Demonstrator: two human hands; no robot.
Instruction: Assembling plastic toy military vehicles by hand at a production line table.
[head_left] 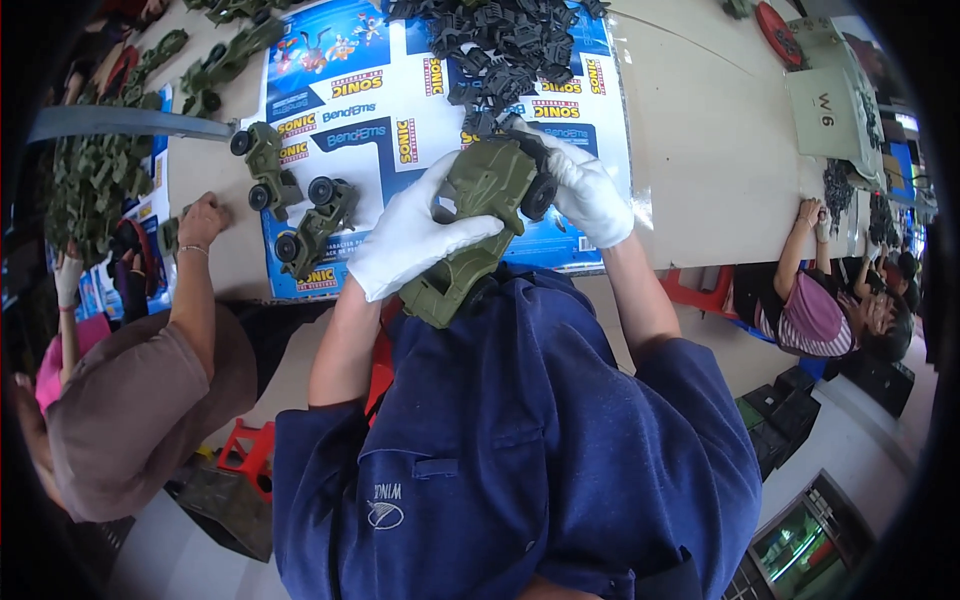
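My left hand (415, 225), in a white glove, is wrapped round an olive-green toy truck (492, 180) with black wheels, its thumb lying across the body. The truck is tilted over the table's near edge, its far end up. My right hand (590, 190), also gloved in white, is closed at that far end, beside a black wheel (539, 196). Its fingers grip a black plastic part (532, 148) there, partly hidden by the glove. Just beyond the hands lies a heap of black plastic parts (500, 50).
Two more green toy trucks (318, 228) stand to the left on a printed blue-and-white sheet (375, 110). A metal bar (130, 123) juts in at left. A person (150, 400) sits close on my left; others work at right, near a pale green box (830, 110).
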